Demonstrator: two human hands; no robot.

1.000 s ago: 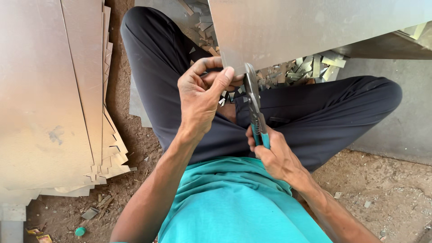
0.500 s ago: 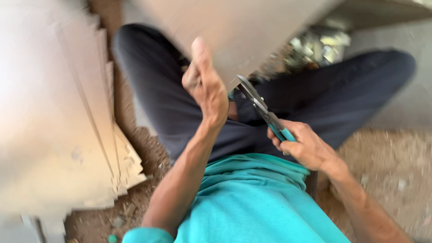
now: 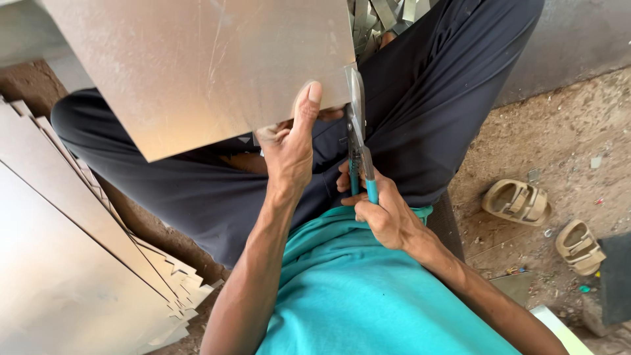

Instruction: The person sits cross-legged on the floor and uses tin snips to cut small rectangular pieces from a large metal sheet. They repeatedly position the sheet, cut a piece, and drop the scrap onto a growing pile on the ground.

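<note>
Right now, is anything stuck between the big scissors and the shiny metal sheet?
Nothing visible. The snips in the right hand meet the metal sheet at its right edge. The left hand pinches the sheet's lower edge just beside the blades, clear of them.

Single head-worn view, aimed steeply down from close above; lap, left hand [image 3: 287, 148], right hand [image 3: 384, 213], metal sheet [image 3: 204, 66] framed; dirt floor [image 3: 565, 131] seen at right edge.

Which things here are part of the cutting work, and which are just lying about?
In use:
metal sheet, held by left hand
tin snips, in right hand

Lying about:
stacked cut sheets
sandals
metal offcuts
</note>
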